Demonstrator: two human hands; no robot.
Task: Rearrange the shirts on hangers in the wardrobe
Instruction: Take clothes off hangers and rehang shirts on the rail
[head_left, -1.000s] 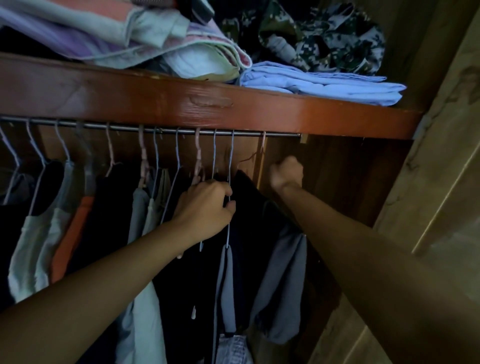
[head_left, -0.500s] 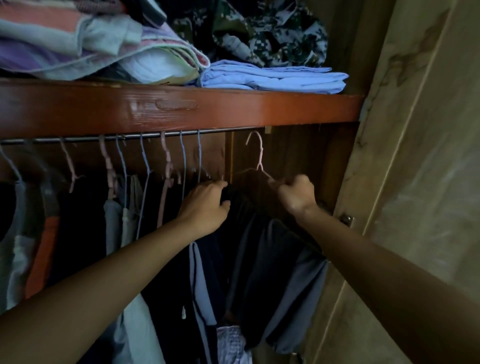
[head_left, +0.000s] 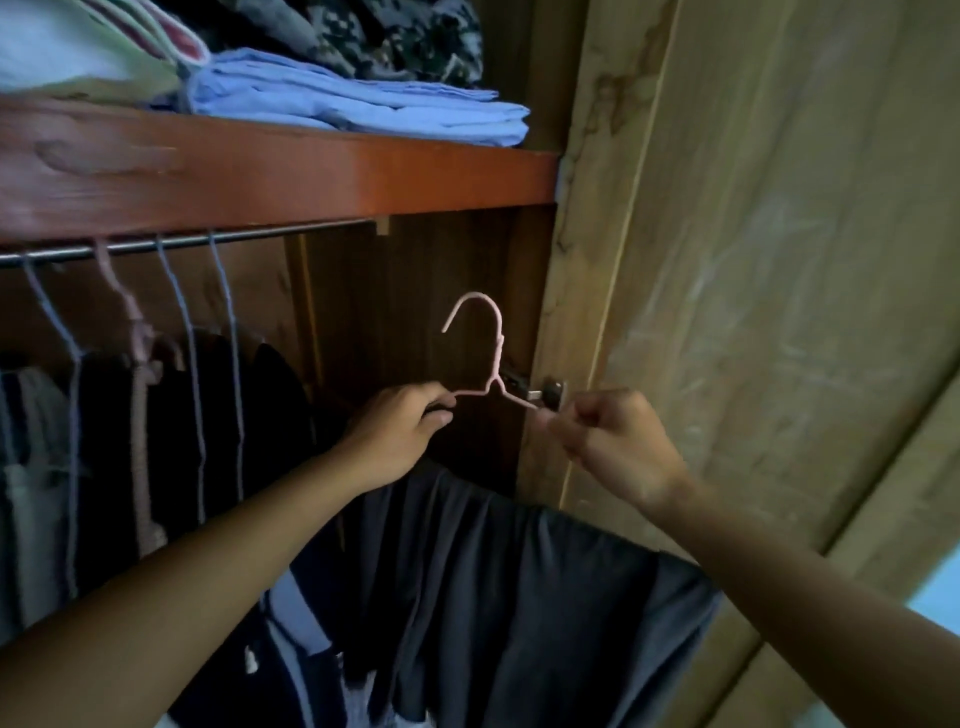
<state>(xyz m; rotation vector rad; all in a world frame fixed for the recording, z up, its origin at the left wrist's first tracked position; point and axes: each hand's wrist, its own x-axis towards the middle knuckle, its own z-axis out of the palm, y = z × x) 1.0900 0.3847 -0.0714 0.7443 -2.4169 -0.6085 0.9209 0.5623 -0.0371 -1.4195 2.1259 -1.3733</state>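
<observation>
A pink wire hanger (head_left: 492, 353) is off the rail and held between both hands, hook upward, in front of the wardrobe's right side. My left hand (head_left: 400, 436) grips its left shoulder and my right hand (head_left: 608, 441) pinches its right shoulder. A dark grey-blue shirt (head_left: 519, 587) hangs from this hanger below my hands and drapes under my right forearm. The metal rail (head_left: 218, 240) runs under the shelf at left. Several dark and pale shirts (head_left: 171, 441) hang from it on blue and pink hangers.
A red-brown wooden shelf (head_left: 311, 176) above the rail holds folded light-blue clothes (head_left: 363, 104) and a camouflage garment (head_left: 395, 36). The pale wooden wardrobe door (head_left: 779, 260) stands open on the right, with a metal hinge (head_left: 550, 389) just behind the hanger.
The pink hanger with its dark shirt has come off the rail, down and to the right. My left hand left the hanging clothes and took the hanger's left shoulder. The view swung right.
</observation>
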